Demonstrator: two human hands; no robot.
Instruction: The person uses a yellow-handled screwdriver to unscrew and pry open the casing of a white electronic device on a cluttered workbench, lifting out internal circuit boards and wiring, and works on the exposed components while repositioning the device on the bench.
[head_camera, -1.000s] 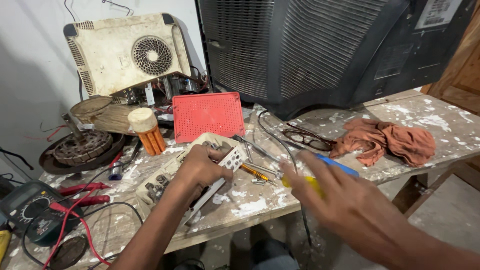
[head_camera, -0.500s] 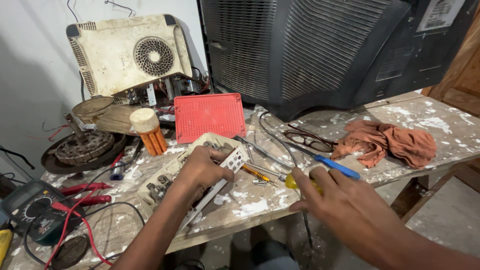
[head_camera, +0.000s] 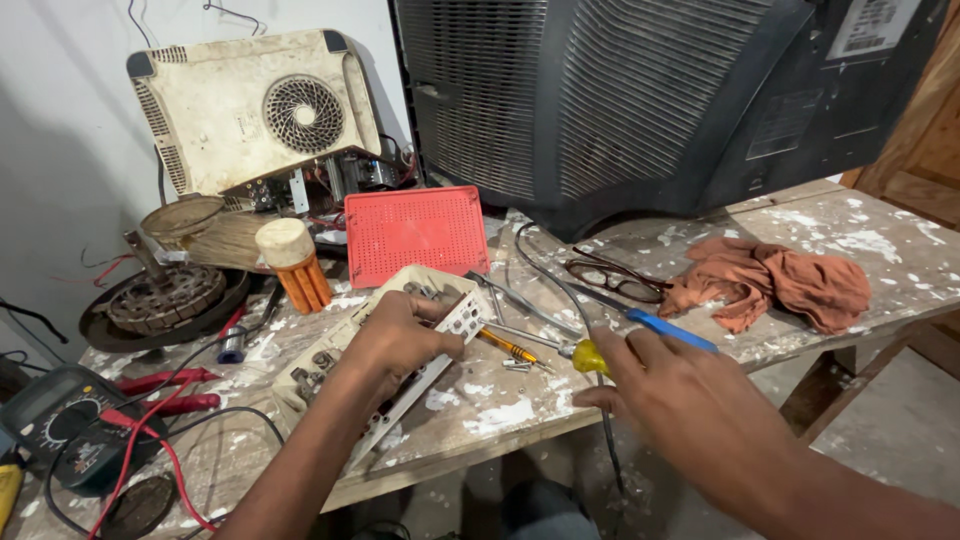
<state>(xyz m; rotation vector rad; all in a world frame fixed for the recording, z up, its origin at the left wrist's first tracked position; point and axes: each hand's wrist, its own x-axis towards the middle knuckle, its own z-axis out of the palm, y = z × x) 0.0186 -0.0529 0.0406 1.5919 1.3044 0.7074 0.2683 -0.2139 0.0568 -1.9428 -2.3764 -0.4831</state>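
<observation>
My left hand (head_camera: 398, 338) grips a long white perforated metal part (head_camera: 452, 325) and presses it against a cream-coloured device housing (head_camera: 322, 368) on the paint-spattered workbench (head_camera: 520, 415). My right hand (head_camera: 685, 395) reaches in from the right. Its thumb and forefinger pinch the yellow handle of a screwdriver (head_camera: 589, 356), whose orange shaft (head_camera: 508, 346) lies on the bench pointing toward the white part. A blue-handled tool (head_camera: 668, 330) lies just behind my right fingers.
A large dark television back (head_camera: 640, 90) and a cream fan-vented casing (head_camera: 255, 110) stand at the rear. Nearby lie a red perforated panel (head_camera: 415, 232), eyeglasses (head_camera: 610, 278), an orange rag (head_camera: 770, 285), a round motor part (head_camera: 165, 298) and a multimeter with red leads (head_camera: 65, 440).
My right hand has steadied, from blurred motion, with its fingertips at the yellow handle. My left hand and the white part have stayed in place.
</observation>
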